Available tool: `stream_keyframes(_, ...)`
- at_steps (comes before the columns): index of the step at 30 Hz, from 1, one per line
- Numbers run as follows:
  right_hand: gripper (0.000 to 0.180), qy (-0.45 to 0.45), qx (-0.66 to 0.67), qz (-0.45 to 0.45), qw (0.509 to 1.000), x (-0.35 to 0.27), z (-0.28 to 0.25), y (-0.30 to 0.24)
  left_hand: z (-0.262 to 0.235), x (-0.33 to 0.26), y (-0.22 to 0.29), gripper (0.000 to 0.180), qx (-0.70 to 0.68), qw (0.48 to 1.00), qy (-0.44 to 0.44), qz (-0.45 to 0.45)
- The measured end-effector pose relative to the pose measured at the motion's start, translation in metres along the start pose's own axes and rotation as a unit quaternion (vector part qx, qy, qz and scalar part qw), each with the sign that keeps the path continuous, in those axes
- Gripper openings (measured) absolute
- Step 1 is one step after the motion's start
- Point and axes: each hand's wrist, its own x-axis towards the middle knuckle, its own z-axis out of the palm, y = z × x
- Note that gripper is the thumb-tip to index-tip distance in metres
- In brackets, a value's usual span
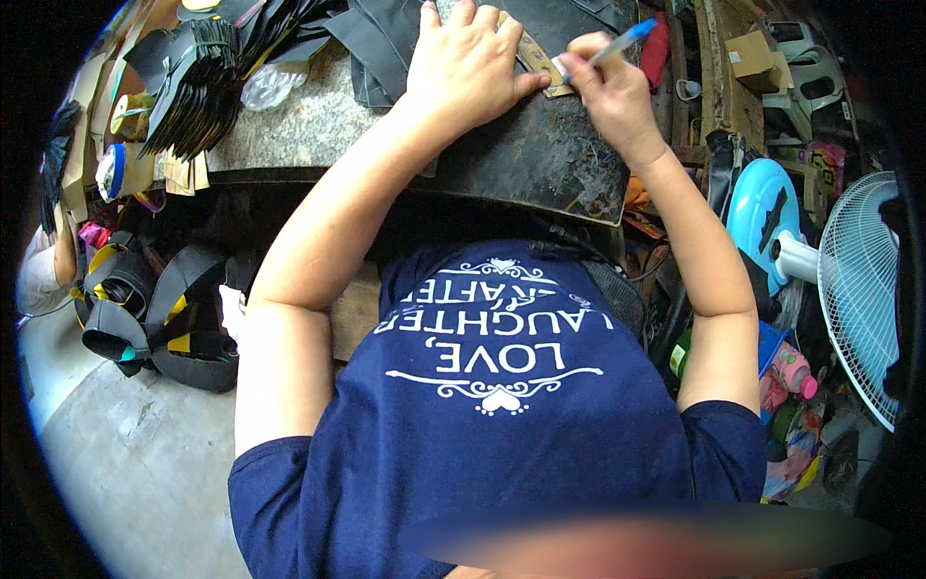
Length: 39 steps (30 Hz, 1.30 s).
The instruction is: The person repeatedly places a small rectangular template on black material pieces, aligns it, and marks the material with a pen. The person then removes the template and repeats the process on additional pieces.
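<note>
My left hand (pixel 468 63) lies flat on the dark worktop, fingers spread and pointing away from me. Its thumb presses on a yellowish-brown strip (pixel 542 64) with marks along it, perhaps a ruler or a template. Black flat sheets (pixel 371 48) lie under and beside that hand. Pinched in my right hand (pixel 612 92) is a pen (pixel 632 37) with a blue end, slanting up and to the right. The right fingertips are beside the strip's near end; the pen's tip is hard to make out.
Bundled black cut pieces (pixel 203 77) and a clear plastic bag (pixel 274 85) lie on the table's left side. A thread spool (pixel 130 116) stands at its left edge. Black rolled straps (pixel 164 309) are on the floor. At right stands a blue-and-white fan (pixel 858 280).
</note>
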Motion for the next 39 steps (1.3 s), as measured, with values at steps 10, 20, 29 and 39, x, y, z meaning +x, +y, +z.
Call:
stream_keyframes(10, 0.010, -0.061, 0.006, -0.117, 0.991, 0.001, 0.002, 0.000, 0.000, 0.002, -0.002, 0.049, -0.033, 0.999, 0.003, 0.009)
stream_keyframes(20, 0.012, -0.043, 0.037, -0.095, 0.994, 0.002, 0.003, -0.004, 0.001, 0.001, -0.002, 0.052, -0.017, 1.000, 0.006, 0.007)
stream_keyframes(29, 0.009, -0.003, -0.058, -0.106, 0.993, 0.000, 0.001, 0.003, -0.001, 0.003, -0.001, 0.053, -0.021, 1.000, -0.004, 0.006)
stream_keyframes(39, 0.015, -0.024, 0.014, -0.099, 0.995, 0.000, 0.006, -0.005, 0.002, 0.003, -0.003, 0.053, -0.023, 1.000, 0.001, 0.005)
